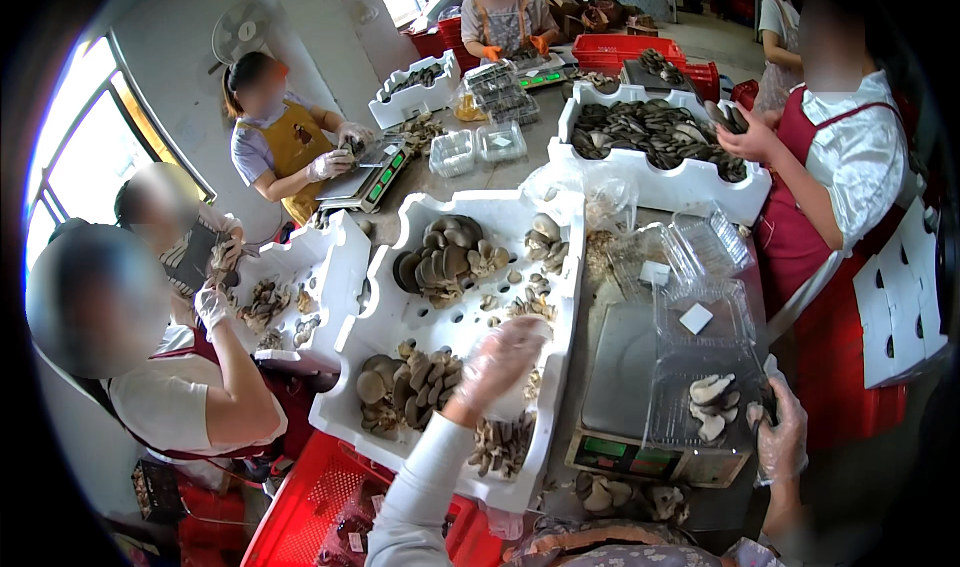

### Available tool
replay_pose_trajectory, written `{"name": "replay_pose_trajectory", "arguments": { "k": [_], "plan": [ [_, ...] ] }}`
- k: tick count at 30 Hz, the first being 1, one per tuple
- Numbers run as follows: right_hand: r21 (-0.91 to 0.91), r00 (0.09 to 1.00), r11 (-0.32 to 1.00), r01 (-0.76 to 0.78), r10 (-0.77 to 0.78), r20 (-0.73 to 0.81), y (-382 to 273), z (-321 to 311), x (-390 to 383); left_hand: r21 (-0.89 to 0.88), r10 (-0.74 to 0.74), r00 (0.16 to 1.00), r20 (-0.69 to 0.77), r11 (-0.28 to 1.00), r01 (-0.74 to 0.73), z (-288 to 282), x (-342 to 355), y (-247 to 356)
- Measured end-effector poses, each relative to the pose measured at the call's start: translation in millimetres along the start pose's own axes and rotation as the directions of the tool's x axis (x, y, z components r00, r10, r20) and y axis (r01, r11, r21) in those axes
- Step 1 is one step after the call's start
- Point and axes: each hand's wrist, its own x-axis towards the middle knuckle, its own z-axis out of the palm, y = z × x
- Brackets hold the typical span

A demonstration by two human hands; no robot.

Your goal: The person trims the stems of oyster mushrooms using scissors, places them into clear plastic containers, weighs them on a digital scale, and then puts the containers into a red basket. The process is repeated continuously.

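Observation:
My left hand (503, 360), in a clear plastic glove, hovers over the right side of a white foam box (390, 312). Its fingers are smeared by motion, so their grip is unclear. Clumps of grey oyster mushrooms (420, 385) lie in the box, with a larger cluster (447, 254) toward its far end. My gloved right hand (783, 432) is closed around a small oyster mushroom (758, 414), beside an open clear plastic container (690, 372). Several pale mushroom pieces (712, 407) sit inside that container, which rests on a digital scale (618, 397).
Loose mushrooms (605, 492) lie before the scale. Empty clear containers (705, 247) stand behind it. Another foam box (650, 172) full of mushrooms is at the far right. Co-workers surround the table; one in a maroon apron (785, 227) holds mushrooms. A red crate (290, 512) sits below left.

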Motion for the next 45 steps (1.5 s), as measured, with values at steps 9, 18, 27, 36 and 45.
{"name": "replay_pose_trajectory", "arguments": {
  "k": [9, 18, 27, 36, 45],
  "plan": [
    [-0.131, 0.997, 0.989, 0.075, -0.075, 0.003, -1, 23, -1, 0.139, -0.197, 0.979, -0.059, 0.969, 0.204, -36, 158, -84],
    [0.125, 0.984, 0.979, -0.162, 0.170, -0.053, 19, 45, -13, 0.314, -0.326, 0.945, 0.030, 0.900, 0.301, 25, 229, -126],
    [-0.155, 0.996, 0.984, -0.089, 0.089, -0.008, 21, 53, -11, 0.275, -0.163, 0.986, 0.011, 0.949, 0.154, 52, 231, -134],
    [-0.056, 0.997, 0.995, -0.080, 0.079, -0.018, 10, 47, -9, -0.158, -0.229, 0.904, 0.360, 0.940, 0.301, -34, 202, -90],
    [-0.112, 0.996, 0.993, 0.037, -0.046, -0.080, -13, 42, 1, -0.479, -0.012, 0.973, 0.229, 0.869, 0.123, -62, 142, -57]
  ]
}}
